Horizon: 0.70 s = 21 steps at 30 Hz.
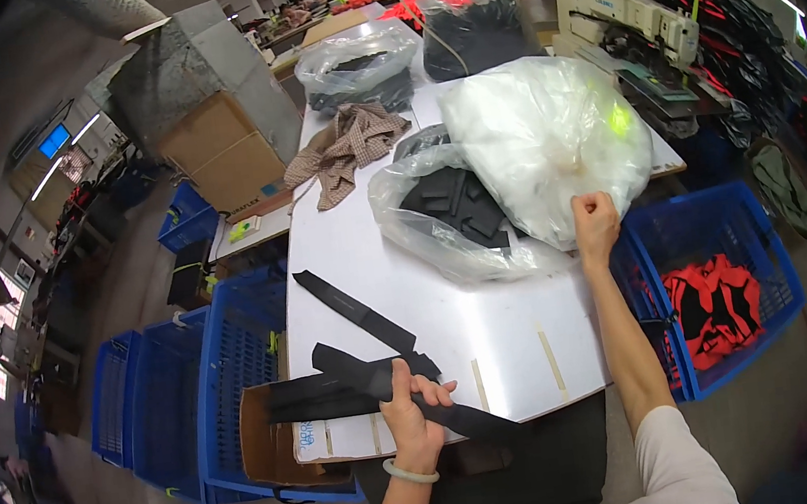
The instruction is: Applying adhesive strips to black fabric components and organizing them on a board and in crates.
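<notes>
My left hand [411,410], with a pale bangle at its wrist, is closed around a black fabric strip [475,422] at the near edge of the white table [540,376]. More black strips [316,399] lie under and beside that hand, some reaching past the table's left edge. Another black strip [355,310] lies slantwise farther up. On the right, my right hand [598,226] grips the lower edge of a bulging, whitish plastic bag [550,133]. Against it sits an open clear bag [418,245] with black fabric pieces [453,204] inside.
Blue crates [245,352] and a cardboard box [258,441] stand at the table's left. A blue crate [777,297] with red-and-black pieces stands right. Farther back are a checked cloth [360,141], more filled bags [356,66] and a sewing machine [627,18].
</notes>
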{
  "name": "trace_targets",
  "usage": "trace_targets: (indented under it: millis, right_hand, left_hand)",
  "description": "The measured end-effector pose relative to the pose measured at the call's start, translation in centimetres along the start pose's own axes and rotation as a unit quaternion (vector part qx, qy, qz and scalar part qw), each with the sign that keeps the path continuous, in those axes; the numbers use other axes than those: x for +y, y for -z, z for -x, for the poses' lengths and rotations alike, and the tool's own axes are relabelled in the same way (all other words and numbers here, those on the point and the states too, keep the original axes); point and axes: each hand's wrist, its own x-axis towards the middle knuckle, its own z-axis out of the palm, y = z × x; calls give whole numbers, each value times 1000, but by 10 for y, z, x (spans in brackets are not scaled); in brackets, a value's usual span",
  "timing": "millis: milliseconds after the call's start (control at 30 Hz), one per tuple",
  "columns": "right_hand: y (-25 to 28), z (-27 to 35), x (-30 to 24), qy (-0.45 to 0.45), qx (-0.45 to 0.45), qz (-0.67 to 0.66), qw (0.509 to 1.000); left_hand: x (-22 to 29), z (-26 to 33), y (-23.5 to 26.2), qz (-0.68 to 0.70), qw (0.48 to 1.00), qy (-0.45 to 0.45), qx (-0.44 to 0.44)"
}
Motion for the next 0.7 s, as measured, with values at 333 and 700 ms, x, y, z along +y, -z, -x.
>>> trace_targets:
  millis: [333,700]
  right_hand:
    - [106,121,-141,-169,-630,-477,588]
    - [111,140,-155,-220,-662,-452,556]
  left_hand:
    - [0,14,-21,16,988,-37,-147]
    - [10,23,4,-51,982,-92,-159]
